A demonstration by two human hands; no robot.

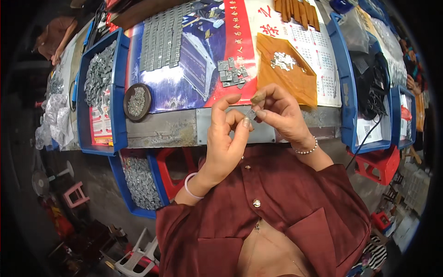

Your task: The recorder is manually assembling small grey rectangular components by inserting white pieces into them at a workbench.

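Observation:
Over the table's front edge, my left hand [226, 138] and my right hand [282, 113] meet with fingertips pinched together on a small grey piece [250, 114]. Its exact kind is too small to make out, and the fingers partly cover it. Just beyond my hands lies a loose cluster of flat grey pieces [232, 74]. Small silvery parts [283, 61] are heaped on an amber sheet [295, 87] to the right. On the left, a round brown dish [127, 111] holds tiny metal parts [137, 101]. Long rows of grey pieces [161, 39] lie at the back left.
A blue bin [121, 69] of grey pieces stands at left; another blue bin [124, 184] of small parts sits below the table edge. A blue tray [344, 78] with black items stands right. Brown strips [297, 13] lie at the back. Red stools [380, 164] stand beneath.

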